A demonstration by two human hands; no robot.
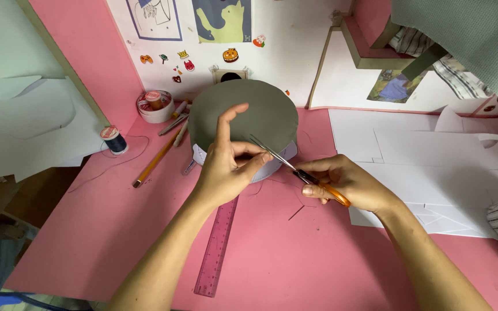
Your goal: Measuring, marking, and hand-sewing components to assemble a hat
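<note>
A spool of dark thread (113, 140) and a yellow pencil (155, 160) are located at the left of the pink table (116, 230). The round grey fabric piece (243, 115), at table centre above a pink ruler (218, 245), is pinched at its front edge by the left hand (229, 164). Orange-handled scissors (298, 171) are gripped closed-fisted by the right hand (347, 183), blades touching the fabric. White paper sheets (433, 167) are positioned rightmost.

Left hand (226, 164) raised, index finger up; right hand (347, 181) curled, fingers closed, forearms converging.
</note>
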